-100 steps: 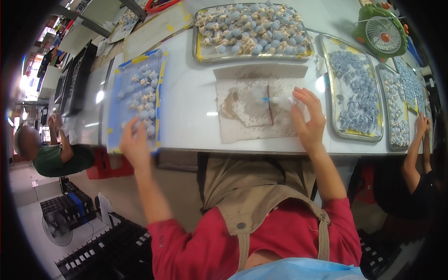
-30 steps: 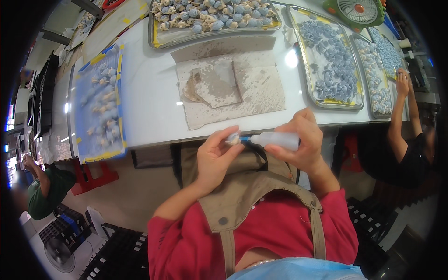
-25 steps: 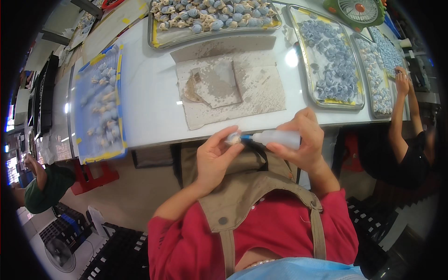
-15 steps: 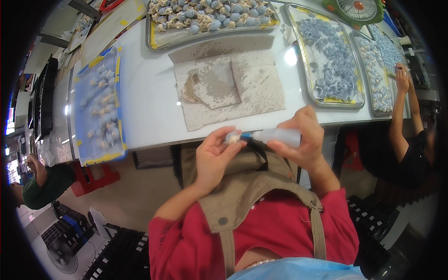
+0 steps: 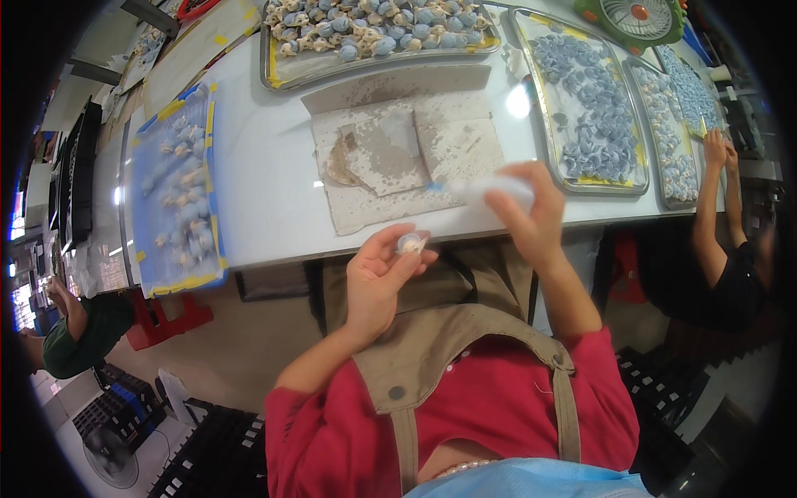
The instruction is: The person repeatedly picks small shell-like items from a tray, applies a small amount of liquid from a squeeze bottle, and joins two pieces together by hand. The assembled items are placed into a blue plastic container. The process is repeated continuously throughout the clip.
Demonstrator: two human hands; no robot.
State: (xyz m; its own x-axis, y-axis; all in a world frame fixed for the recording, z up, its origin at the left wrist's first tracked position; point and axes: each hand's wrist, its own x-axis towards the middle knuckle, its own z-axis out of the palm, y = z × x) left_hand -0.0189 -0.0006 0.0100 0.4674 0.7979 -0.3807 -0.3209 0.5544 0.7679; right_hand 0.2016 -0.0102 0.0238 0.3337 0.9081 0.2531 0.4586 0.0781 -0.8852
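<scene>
Bottle [image 5: 503, 193] gripped by right fingers [image 5: 510, 214] has moved from the piece [image 5: 409, 243] left fingers [image 5: 402, 270] pinch.

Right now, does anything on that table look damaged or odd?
Yes: the cardboard sheet on the white table has dark blotches and a ragged brownish patch toward its left, so it looks stained and worn.
</scene>
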